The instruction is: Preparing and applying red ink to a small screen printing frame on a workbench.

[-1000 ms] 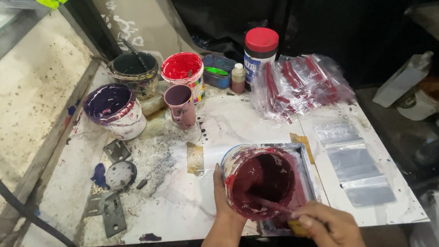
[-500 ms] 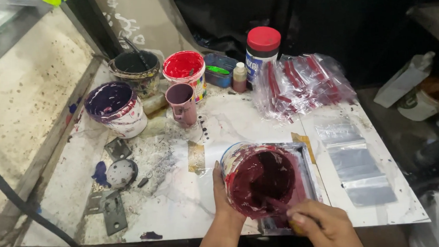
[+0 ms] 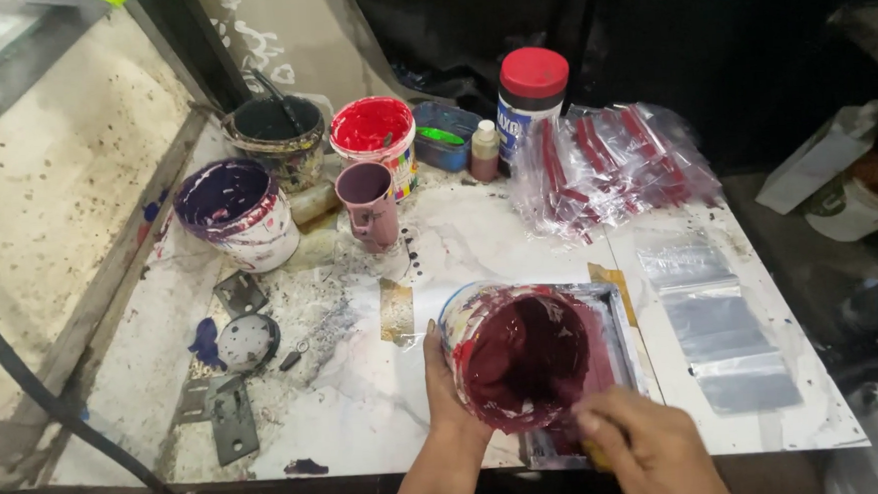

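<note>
Much of the right hand [image 3: 650, 446] is cut off by the lower edge of the view, and its fingers curl down over something at the near rim of the tub of dark red paint [image 3: 525, 358]; a sliver of yellowish handle shows under the palm, but what it grips, and how tightly, cannot be told. The left hand [image 3: 445, 397] presses flat against the tub's left wall, thumb up along the side, fingers hidden behind it, holding the tub tilted so its mouth faces the camera. The tub's base is hidden, and it rests over a shallow metal tray [image 3: 618, 313] whose near part lies out of sight beneath the tub and the right hand.

Beyond the left hand stands a small mauve cup [image 3: 369, 206], and farther out a tub of purple paint [image 3: 237, 212], a dark bucket [image 3: 275, 135] and a tub of bright red paint [image 3: 373, 140]. Beyond the right hand lies a heap of clear bags with red contents [image 3: 605, 168], with a red-lidded jar [image 3: 531, 97] behind it. To the right of the right hand, empty clear zip bags [image 3: 713, 323] lie flat on the stained white tabletop [image 3: 348, 422]. Left of the left hand sit a round metal lid [image 3: 246, 339] and flat metal pieces [image 3: 233, 423].
</note>
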